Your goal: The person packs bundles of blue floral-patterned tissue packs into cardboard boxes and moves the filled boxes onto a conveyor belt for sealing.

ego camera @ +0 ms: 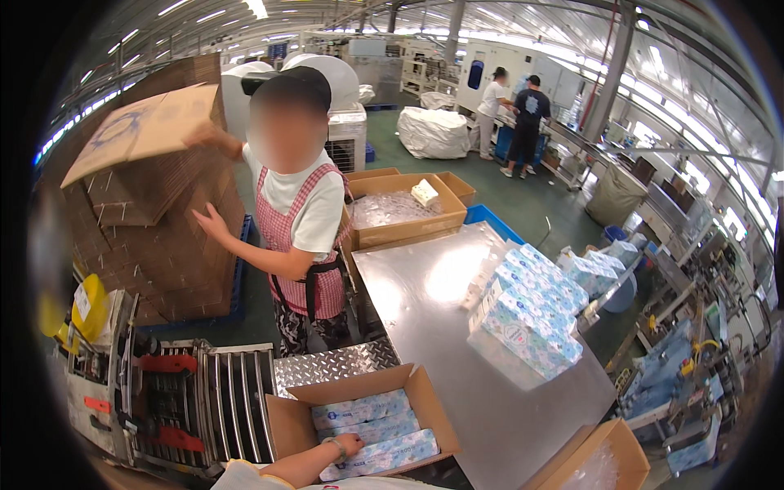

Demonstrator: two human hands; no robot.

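Note:
My left hand (pixel 348 444), with a bracelet at the wrist, reaches into an open cardboard box (pixel 444 416) at the bottom centre. Its fingers touch the blue floral tissue packs; whether they grip one cannot be made out. Several long packs lie side by side in the box, the nearest pack (pixel 392 453) beside my hand. My right hand is out of view. To the right of the box, a stack of similar floral packs (pixel 527 331) stands on a steel table (pixel 429 343).
A co-worker (pixel 300 245) in a checked apron reaches toward stacked flat cardboard (pixel 177 245). A roller conveyor (pixel 239 398) lies left of the box, a diamond-plate strip (pixel 337 364) behind it. Cardboard boxes with clear plastic stand behind the table (pixel 407 236) and at lower right (pixel 625 450).

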